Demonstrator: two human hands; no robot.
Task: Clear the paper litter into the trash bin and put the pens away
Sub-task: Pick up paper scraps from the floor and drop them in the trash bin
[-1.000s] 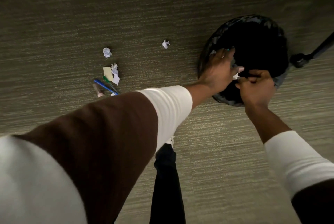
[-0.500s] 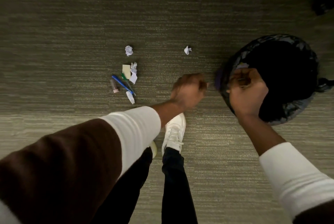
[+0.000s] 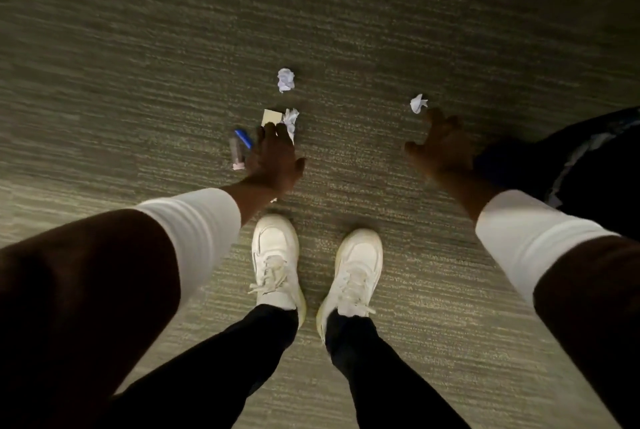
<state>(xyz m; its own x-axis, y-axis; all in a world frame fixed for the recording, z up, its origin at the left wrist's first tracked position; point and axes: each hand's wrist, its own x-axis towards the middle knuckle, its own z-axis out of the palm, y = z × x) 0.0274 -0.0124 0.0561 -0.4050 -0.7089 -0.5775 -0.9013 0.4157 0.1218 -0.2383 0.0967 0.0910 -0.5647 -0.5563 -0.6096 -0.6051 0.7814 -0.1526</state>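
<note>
Both hands have left the trash bin [image 3: 588,165]; open left fingers [image 3: 273,132] and right fingers [image 3: 440,122] near featherlight crumpled paper [image 3: 290,118], pinchable anywhere.

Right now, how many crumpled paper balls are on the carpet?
3: top ball; one beside the yellow note; one by the right hand's fingertips. The left hand may hide more.
</note>
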